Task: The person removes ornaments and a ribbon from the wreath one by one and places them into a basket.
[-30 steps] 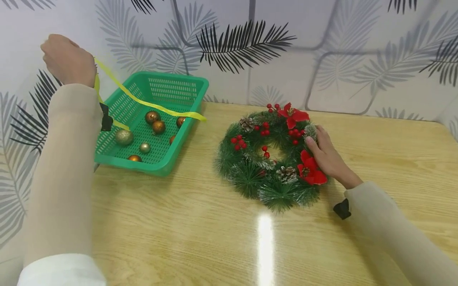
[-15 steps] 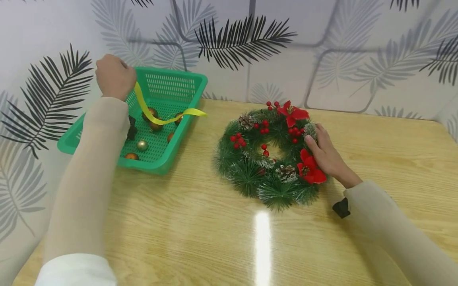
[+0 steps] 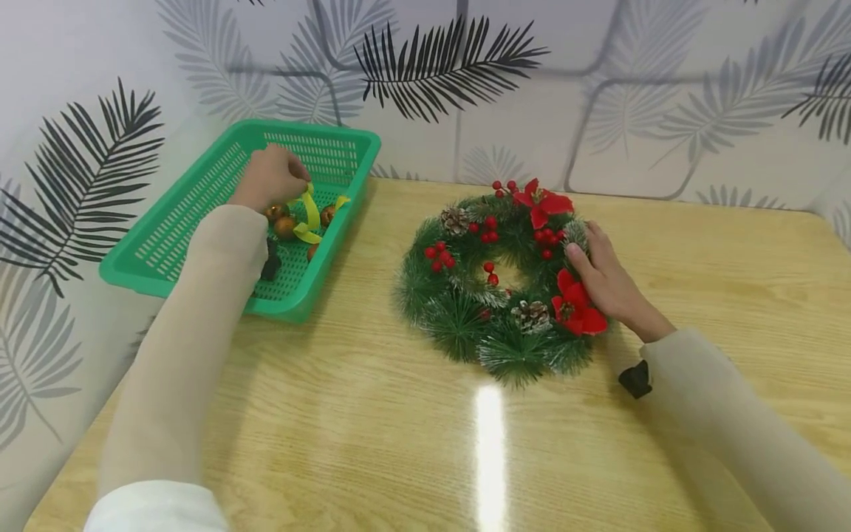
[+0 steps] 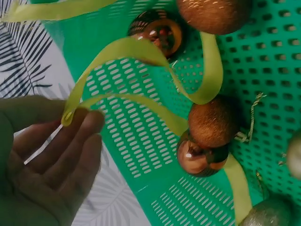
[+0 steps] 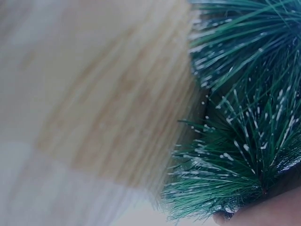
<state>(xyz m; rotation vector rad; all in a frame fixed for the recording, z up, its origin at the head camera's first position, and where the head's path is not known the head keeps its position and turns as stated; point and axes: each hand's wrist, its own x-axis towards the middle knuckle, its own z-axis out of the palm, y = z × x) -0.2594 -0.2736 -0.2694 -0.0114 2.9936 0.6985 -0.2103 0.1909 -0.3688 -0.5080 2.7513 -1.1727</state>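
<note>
In the head view, my left hand [image 3: 269, 177] is over the green plastic basket [image 3: 352, 196], pinching a yellow ribbon [image 3: 309, 213] between thumb and fingertips. The left wrist view shows the folded ribbon [image 4: 212, 70] at the fingertips of the left hand [image 4: 51, 155], looping down among the baubles. A green Christmas wreath [image 3: 459, 325] with red flowers, berries and pine cones lies flat on the table. My right hand [image 3: 614, 284] holds its right side, thumb on top and fingers along the outer edge. Frosted needles of the wreath [image 5: 254, 141] fill the right wrist view's right side.
Brown and orange baubles [image 4: 214, 121] and a pale gold one [image 4: 268, 214] lie in the basket. The basket stands at the back left of the wooden table [image 3: 372, 428], close to a leaf-patterned wall [image 3: 425, 140]. A bright light reflection crosses the table's front.
My left hand has come down and to the right, from high left of the basket to over its middle. The ribbon has lowered into the basket with it. The right hand stays on the wreath.
</note>
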